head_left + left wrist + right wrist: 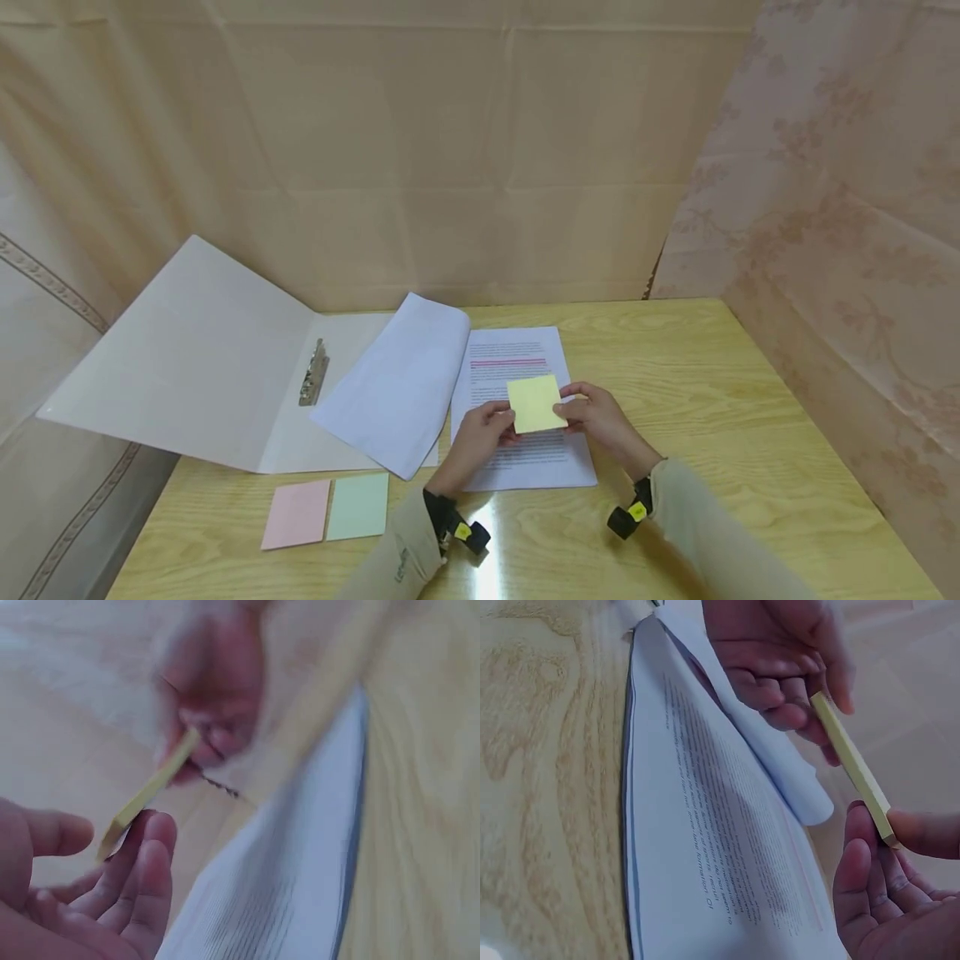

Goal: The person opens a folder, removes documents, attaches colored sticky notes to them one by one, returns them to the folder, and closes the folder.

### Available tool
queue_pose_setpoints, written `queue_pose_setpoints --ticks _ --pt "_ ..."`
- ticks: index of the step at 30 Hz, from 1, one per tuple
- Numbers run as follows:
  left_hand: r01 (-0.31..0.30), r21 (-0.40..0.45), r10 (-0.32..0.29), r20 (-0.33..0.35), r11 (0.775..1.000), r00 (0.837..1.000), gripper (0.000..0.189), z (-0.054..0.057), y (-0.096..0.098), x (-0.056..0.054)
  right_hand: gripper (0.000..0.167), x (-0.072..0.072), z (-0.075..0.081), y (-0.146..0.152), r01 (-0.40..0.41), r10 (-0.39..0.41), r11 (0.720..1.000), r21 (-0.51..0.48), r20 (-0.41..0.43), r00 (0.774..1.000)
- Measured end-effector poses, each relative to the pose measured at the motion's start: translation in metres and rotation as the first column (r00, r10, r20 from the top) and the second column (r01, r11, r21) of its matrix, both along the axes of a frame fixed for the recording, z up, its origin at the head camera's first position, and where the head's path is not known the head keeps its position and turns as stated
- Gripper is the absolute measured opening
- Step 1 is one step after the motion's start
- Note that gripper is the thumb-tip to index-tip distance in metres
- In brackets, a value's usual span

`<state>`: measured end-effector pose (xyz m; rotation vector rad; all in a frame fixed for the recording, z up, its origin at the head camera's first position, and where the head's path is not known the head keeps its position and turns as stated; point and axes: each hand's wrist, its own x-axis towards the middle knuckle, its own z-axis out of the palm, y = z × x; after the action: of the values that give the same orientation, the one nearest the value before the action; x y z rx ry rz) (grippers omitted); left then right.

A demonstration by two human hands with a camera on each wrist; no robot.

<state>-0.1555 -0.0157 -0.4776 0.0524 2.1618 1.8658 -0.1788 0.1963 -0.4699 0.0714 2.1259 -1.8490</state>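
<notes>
A yellow sticky note pad (536, 403) is held up over the printed pages (525, 475), between both hands. My left hand (480, 437) holds its left edge, with the thumb at the front and fingers behind. On the opposite edge, my right hand (603, 421) pinches it between thumb and fingers. The right wrist view shows the pad (855, 776) edge-on, a thin block of sheets. Pink highlighted lines cross the upper part of the top printed page. Turned-over sheets (397, 383) curl to the left of that page.
An open white binder (195, 358) with a metal clip (313, 375) lies at the left, its cover tilted up. Pink (296, 515) and green (357, 507) sticky note pads sit side by side near the front. Cloth curtains (465, 150) hang behind the wooden table (675, 367).
</notes>
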Motion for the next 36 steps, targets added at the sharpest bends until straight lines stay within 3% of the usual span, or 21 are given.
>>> queue_pose_setpoints --ticks 4,7,12,17,20,24,32,36 --pt "-0.098 0.136 0.078 0.143 0.986 0.987 0.039 0.002 0.004 0.0 0.035 0.002 0.0 -0.005 0.021 -0.021 1.0 0.012 0.01 1.0" --pt "-0.124 0.156 0.097 0.171 0.98 0.98 0.039 0.001 0.006 -0.001 0.036 0.004 0.001 -0.011 0.046 -0.046 0.998 0.034 -0.011 0.999" --pt "-0.093 0.198 0.057 0.179 0.976 0.982 0.041 -0.003 0.008 -0.001 0.04 0.009 0.004 -0.018 0.046 -0.036 0.994 0.1 -0.104 0.994" --pt "-0.066 0.271 0.015 0.186 0.96 0.982 0.04 -0.005 0.008 0.0 0.045 0.012 0.002 -0.021 0.017 0.037 0.964 0.266 -0.197 0.98" --pt "-0.067 0.292 0.009 0.196 0.954 0.981 0.039 -0.006 0.008 0.0 0.046 0.013 0.001 -0.022 0.006 0.112 0.922 0.387 -0.282 0.953" --pt "-0.073 0.304 0.012 0.197 0.95 0.98 0.039 -0.007 0.008 0.001 0.044 0.015 0.003 -0.024 0.0 0.212 0.878 0.479 -0.389 0.897" --pt "-0.058 0.268 0.001 0.207 0.962 0.978 0.039 -0.009 0.007 0.001 0.055 0.019 0.003 -0.026 -0.057 0.379 0.793 0.606 -0.419 0.825" --pt "-0.052 0.257 -0.001 0.201 0.965 0.98 0.04 -0.01 0.007 0.001 0.062 0.021 0.001 -0.026 -0.064 0.426 0.777 0.626 -0.448 0.786"
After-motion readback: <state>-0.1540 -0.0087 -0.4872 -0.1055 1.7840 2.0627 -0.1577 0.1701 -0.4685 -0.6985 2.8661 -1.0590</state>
